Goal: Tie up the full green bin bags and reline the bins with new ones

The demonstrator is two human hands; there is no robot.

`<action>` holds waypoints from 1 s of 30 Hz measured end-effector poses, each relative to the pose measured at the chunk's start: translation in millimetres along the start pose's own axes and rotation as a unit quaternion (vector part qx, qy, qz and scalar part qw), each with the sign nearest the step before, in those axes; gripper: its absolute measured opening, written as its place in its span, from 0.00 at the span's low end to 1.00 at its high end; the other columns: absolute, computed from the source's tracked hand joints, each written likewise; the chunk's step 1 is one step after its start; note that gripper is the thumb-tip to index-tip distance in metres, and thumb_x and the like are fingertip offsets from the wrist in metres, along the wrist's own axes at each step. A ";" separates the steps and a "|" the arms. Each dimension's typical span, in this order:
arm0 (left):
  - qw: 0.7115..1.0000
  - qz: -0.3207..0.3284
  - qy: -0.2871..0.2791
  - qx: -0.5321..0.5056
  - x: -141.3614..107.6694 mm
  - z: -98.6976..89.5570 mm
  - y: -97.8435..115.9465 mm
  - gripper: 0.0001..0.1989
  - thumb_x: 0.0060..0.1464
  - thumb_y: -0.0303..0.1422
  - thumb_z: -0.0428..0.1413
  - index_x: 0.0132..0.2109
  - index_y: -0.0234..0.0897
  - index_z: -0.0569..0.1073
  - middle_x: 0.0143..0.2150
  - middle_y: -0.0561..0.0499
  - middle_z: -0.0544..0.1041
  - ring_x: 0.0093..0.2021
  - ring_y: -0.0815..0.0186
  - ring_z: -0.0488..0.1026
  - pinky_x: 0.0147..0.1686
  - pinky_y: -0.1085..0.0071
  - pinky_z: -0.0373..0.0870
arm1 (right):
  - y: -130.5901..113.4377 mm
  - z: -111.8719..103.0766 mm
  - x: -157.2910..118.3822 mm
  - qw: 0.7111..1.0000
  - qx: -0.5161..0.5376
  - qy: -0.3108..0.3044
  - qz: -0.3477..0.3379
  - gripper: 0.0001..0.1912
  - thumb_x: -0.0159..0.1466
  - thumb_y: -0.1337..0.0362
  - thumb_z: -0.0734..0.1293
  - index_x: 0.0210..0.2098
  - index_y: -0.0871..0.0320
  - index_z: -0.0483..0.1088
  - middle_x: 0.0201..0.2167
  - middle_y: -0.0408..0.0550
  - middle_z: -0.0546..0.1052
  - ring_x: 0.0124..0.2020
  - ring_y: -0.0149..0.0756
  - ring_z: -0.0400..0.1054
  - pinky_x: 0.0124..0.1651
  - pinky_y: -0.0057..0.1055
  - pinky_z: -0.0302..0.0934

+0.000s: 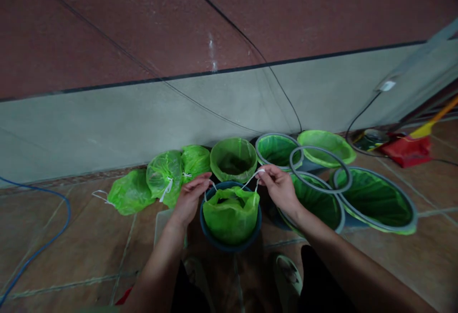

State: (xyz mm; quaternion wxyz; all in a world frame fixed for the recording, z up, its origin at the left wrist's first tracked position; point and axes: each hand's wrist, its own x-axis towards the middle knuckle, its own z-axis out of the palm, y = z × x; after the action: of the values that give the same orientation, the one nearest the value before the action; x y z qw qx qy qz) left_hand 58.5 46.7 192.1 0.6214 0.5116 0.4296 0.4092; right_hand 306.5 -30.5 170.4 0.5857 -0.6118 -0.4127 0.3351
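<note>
A green bag stands up inside a blue bin on the floor in front of the feet. Its neck is partly gathered, and white drawstrings come out at both sides. My left hand pinches the drawstring at the bag's left side. On the right, my right hand has its fingers closed on the other drawstring, just above the bag's edge. The bag's contents are too dark to make out.
Tied green bags lie along the wall at left. Several lined bins stand at right, with a loose grey ring across them. A red dustpan is far right, a blue cable far left.
</note>
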 end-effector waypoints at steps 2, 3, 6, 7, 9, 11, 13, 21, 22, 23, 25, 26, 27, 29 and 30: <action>0.998 -0.014 -0.012 -0.056 -2.4 3.7 1.4 0.12 0.43 0.42 0.65 0.32 0.39 0.81 0.50 0.47 0.80 0.56 0.56 0.72 0.55 0.60 0.69 | -6.7 3.2 0.9 0.999 0.011 0.019 0.025 0.18 0.59 0.47 0.69 0.31 0.57 0.71 0.24 0.44 0.75 0.25 0.32 0.67 0.32 0.30 0.63; 0.997 -0.018 -0.022 -0.074 -3.6 5.0 1.9 0.12 0.43 0.42 0.66 0.32 0.39 0.81 0.49 0.47 0.81 0.56 0.55 0.72 0.56 0.59 0.68 | -10.9 5.4 0.6 0.999 0.019 0.014 0.026 0.18 0.58 0.47 0.69 0.30 0.57 0.71 0.24 0.44 0.75 0.26 0.32 0.67 0.33 0.30 0.63; 0.993 -0.019 -0.056 -0.104 -6.4 7.7 0.6 0.11 0.45 0.39 0.66 0.36 0.41 0.82 0.47 0.48 0.82 0.56 0.57 0.74 0.59 0.58 0.66 | -22.7 12.4 -1.4 0.997 0.058 -0.047 0.004 0.17 0.58 0.48 0.70 0.32 0.57 0.73 0.26 0.44 0.77 0.28 0.32 0.69 0.35 0.30 0.64; 0.992 -0.023 -0.063 -0.108 -6.9 8.4 -0.8 0.12 0.46 0.39 0.66 0.38 0.41 0.82 0.46 0.47 0.82 0.55 0.57 0.75 0.59 0.58 0.66 | -25.4 14.1 -1.9 0.996 0.070 -0.053 0.011 0.18 0.57 0.48 0.71 0.31 0.57 0.73 0.25 0.44 0.77 0.27 0.31 0.68 0.34 0.29 0.63; 0.992 -0.035 -0.065 -0.103 -7.5 9.9 -4.5 0.14 0.47 0.39 0.65 0.42 0.40 0.82 0.47 0.46 0.82 0.52 0.57 0.76 0.58 0.58 0.67 | -28.5 15.9 -2.3 0.995 0.084 -0.027 0.036 0.19 0.53 0.47 0.73 0.28 0.57 0.73 0.22 0.42 0.75 0.24 0.30 0.66 0.32 0.29 0.62; 0.993 -0.045 -0.064 -0.093 -7.8 12.1 -8.3 0.16 0.48 0.38 0.64 0.44 0.39 0.81 0.47 0.45 0.82 0.51 0.56 0.77 0.56 0.58 0.68 | -30.0 15.5 -2.2 0.995 0.090 -0.019 0.041 0.18 0.53 0.48 0.74 0.29 0.57 0.74 0.23 0.43 0.76 0.26 0.32 0.68 0.34 0.30 0.63; 0.993 -0.048 -0.062 -0.093 -8.3 15.3 -10.6 0.18 0.48 0.38 0.64 0.47 0.38 0.81 0.46 0.44 0.82 0.51 0.55 0.77 0.56 0.58 0.68 | -31.0 14.4 -1.9 0.993 0.101 -0.050 0.029 0.16 0.55 0.50 0.73 0.32 0.56 0.75 0.28 0.44 0.78 0.31 0.34 0.71 0.39 0.31 0.64; 0.989 -0.044 -0.049 -0.132 -9.3 27.3 -6.0 0.17 0.46 0.39 0.66 0.43 0.37 0.82 0.47 0.46 0.82 0.52 0.57 0.77 0.58 0.61 0.66 | -31.4 28.4 -10.1 0.957 0.208 -0.141 0.144 0.14 0.56 0.52 0.73 0.33 0.55 0.73 0.28 0.41 0.76 0.31 0.31 0.69 0.41 0.31 0.65; 0.989 -0.040 -0.052 -0.130 -9.1 27.4 -5.6 0.17 0.46 0.39 0.66 0.43 0.37 0.82 0.47 0.45 0.82 0.52 0.57 0.77 0.58 0.61 0.66 | -30.5 31.6 -12.4 0.950 0.219 -0.146 0.167 0.14 0.56 0.52 0.73 0.32 0.56 0.72 0.23 0.39 0.72 0.25 0.28 0.65 0.36 0.29 0.64; 0.990 -0.035 -0.055 -0.123 -9.0 27.4 -5.4 0.17 0.46 0.39 0.66 0.43 0.37 0.82 0.48 0.45 0.82 0.52 0.56 0.77 0.58 0.61 0.66 | -29.2 35.1 -14.7 0.947 0.218 -0.141 0.186 0.14 0.55 0.53 0.73 0.32 0.56 0.71 0.19 0.36 0.68 0.20 0.25 0.59 0.29 0.25 0.60; 0.992 -0.027 -0.063 -0.104 -9.2 27.4 -5.5 0.16 0.48 0.40 0.64 0.43 0.37 0.82 0.49 0.45 0.82 0.53 0.56 0.76 0.59 0.61 0.65 | -25.7 43.3 -18.7 0.951 0.189 -0.129 0.210 0.15 0.52 0.56 0.73 0.35 0.56 0.71 0.17 0.33 0.62 0.16 0.22 0.47 0.20 0.22 0.46; 0.993 -0.022 -0.067 -0.094 -9.7 27.7 -5.7 0.16 0.48 0.40 0.64 0.43 0.37 0.82 0.50 0.45 0.81 0.54 0.56 0.75 0.59 0.61 0.64 | -23.7 48.0 -20.4 0.953 0.168 -0.134 0.215 0.17 0.50 0.58 0.73 0.37 0.56 0.71 0.17 0.32 0.62 0.16 0.21 0.45 0.18 0.22 0.40; 0.994 -0.015 -0.071 -0.087 -10.4 28.5 -6.2 0.16 0.49 0.40 0.63 0.43 0.37 0.82 0.51 0.46 0.81 0.55 0.56 0.74 0.60 0.61 0.63 | -21.6 53.2 -21.9 0.954 0.146 -0.150 0.216 0.19 0.49 0.61 0.72 0.41 0.56 0.71 0.18 0.32 0.62 0.16 0.22 0.45 0.18 0.23 0.38; 0.993 0.003 -0.089 -0.073 -11.9 31.4 -7.9 0.14 0.50 0.39 0.62 0.42 0.37 0.83 0.54 0.46 0.79 0.59 0.56 0.71 0.61 0.64 0.62 | -16.9 64.3 -24.1 0.956 0.100 -0.196 0.195 0.21 0.48 0.63 0.71 0.42 0.55 0.72 0.19 0.33 0.63 0.17 0.22 0.47 0.19 0.23 0.39; 0.993 0.014 -0.099 -0.065 -12.4 33.2 -9.5 0.13 0.50 0.39 0.61 0.41 0.38 0.83 0.56 0.47 0.77 0.61 0.57 0.69 0.62 0.65 0.61 | -14.5 69.8 -24.6 0.958 0.078 -0.218 0.172 0.17 0.49 0.63 0.70 0.39 0.55 0.72 0.19 0.34 0.63 0.18 0.23 0.48 0.19 0.23 0.40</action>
State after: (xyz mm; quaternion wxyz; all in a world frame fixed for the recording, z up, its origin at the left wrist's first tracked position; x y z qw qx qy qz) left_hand 87.1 24.2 187.8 0.6870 0.5139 0.3314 0.3925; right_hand 231.9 -22.3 176.8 0.4612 -0.5380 -0.3916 0.5869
